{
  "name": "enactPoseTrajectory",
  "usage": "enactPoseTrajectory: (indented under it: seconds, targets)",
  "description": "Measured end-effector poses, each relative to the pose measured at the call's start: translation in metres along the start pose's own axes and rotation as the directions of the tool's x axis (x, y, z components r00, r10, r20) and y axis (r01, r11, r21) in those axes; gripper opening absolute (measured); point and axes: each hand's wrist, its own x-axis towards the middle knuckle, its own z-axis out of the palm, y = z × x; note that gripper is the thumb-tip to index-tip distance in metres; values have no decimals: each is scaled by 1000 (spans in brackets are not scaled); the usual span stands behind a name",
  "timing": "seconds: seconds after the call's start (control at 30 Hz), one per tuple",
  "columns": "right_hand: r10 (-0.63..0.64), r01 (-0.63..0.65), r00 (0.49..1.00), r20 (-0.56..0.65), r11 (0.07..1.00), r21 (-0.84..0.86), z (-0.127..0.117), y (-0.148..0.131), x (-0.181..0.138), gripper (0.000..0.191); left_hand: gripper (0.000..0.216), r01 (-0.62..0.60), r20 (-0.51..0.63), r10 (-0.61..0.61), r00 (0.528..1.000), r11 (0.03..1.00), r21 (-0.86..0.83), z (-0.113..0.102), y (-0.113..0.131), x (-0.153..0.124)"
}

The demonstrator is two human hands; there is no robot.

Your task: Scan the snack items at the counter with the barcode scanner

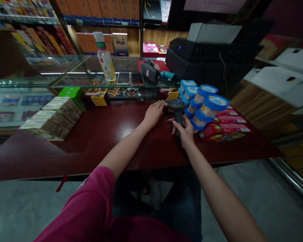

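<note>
My right hand (186, 131) is wrapped around the handle of a dark barcode scanner (178, 116), which stands upright with its head at the top. Palm down on the dark red desk, my left hand (154, 113) has its fingers stretched out. Its fingertips come up to a stack of small yellow-edged packs (172, 94); whether they touch it I cannot tell. Just right of the scanner rise several stacked tubs with blue lids (209, 107). Red boxes (224, 131) lie beside and behind those tubs.
Rows of pale boxes (52, 117) and a green box (73, 94) stand at the left. A bottle (106, 64) and two phones (123, 78) rest on the glass case. Black equipment (204, 60) fills the back right. The desk's front edge (151, 168) is close to my body.
</note>
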Motion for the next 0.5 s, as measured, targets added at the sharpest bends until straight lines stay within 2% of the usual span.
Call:
enactPoseTrajectory:
  seconds: [0.13, 0.2, 0.27, 0.37, 0.43, 0.5]
  targets:
    - [-5, 5, 1000, 8, 999, 47, 1, 0, 1, 42, 39, 20, -28, -21, 999, 999, -45, -1, -3, 2]
    - [2, -5, 999, 33, 996, 93, -1, -4, -1, 39, 36, 98, -89, -110, 990, 986, -134, -11, -16, -11]
    - [21, -34, 995, 95, 990, 140, -2, -8, -2, 37, 34, 215, -148, -264, 953, 936, -278, -23, -35, -29]
    - [71, -121, 955, 288, 980, 160, 2, -13, -1, 33, 28, 366, -149, -498, 854, 779, -509, -46, -74, -62]
    - [102, -178, 901, 422, 973, 144, 14, -14, 3, 31, 27, 460, -49, -636, 770, 606, -649, -61, -102, -83]
    - [120, -216, 847, 518, 968, 129, 36, -12, 9, 33, 28, 521, 83, -719, 690, 414, -746, -76, -126, -102]
